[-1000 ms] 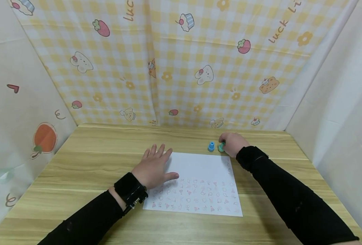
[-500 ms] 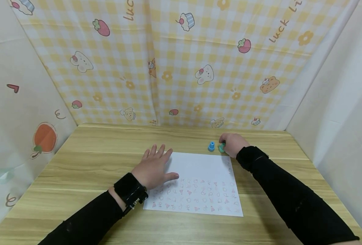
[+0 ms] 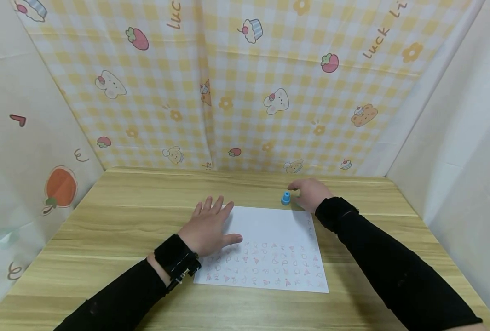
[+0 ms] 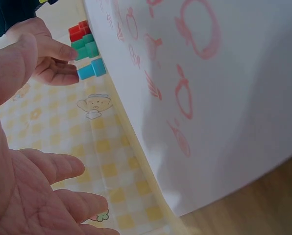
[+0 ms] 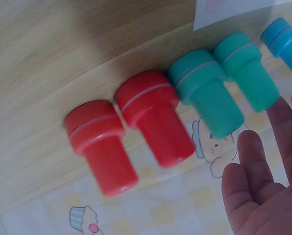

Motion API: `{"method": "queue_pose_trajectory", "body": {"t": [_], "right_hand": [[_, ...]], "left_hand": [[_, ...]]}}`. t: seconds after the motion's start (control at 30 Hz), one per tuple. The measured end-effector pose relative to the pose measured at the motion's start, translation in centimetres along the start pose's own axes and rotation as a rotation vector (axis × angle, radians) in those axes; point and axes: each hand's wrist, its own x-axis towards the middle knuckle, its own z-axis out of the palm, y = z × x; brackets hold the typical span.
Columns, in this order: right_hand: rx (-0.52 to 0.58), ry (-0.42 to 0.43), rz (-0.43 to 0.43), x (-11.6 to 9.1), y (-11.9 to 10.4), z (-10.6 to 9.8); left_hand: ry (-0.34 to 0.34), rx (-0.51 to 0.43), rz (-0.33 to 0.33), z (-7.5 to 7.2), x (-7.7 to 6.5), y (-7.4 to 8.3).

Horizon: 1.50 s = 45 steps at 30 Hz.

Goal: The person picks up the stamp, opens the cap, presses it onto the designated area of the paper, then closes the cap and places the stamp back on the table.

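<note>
A sheet of white paper (image 3: 269, 225) with rows of small pink-red printed or drawn marks lies on the wooden table. My left hand (image 3: 206, 230) rests on its left side, fingers spread. Beyond the paper's far right edge stands a blue toy stamp (image 3: 285, 198), upright. My right hand (image 3: 311, 194) is right beside it, index finger reaching past it; in the right wrist view [a fingertip] is at the stamp's edge, and contact cannot be told. That view also has two green stamps (image 5: 246, 71) and two red stamps (image 5: 156, 117) in a row, which the right hand hides from the head view.
A yellow checked cloth (image 3: 245, 92) hangs behind the table (image 3: 124, 220). White cloths (image 3: 456, 138) stand at both sides. Black bands circle both wrists.
My right hand has left the green stamp and moved a little left to the blue stamp. The left hand and the paper have stayed in place.
</note>
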Motion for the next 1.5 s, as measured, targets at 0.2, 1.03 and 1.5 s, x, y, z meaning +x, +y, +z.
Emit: {"method": "queue_pose_trajectory", "body": {"t": [0.2,1.03,1.5], "right_hand": [[-0.005,0.006,-0.055,0.5,-0.5,0.4],[-0.001,0.017,-0.018,1.0,-1.6,0.7],[0.249,0.072,-0.016,-1.6,-3.6,-0.1]], "left_hand": [[-0.001,0.003,-0.003,0.0,-0.1,0.1],[0.005,-0.017,0.004,-0.1,-0.3,0.5],[0.037,-0.078,0.018,0.1,-0.4,0.8]]}}
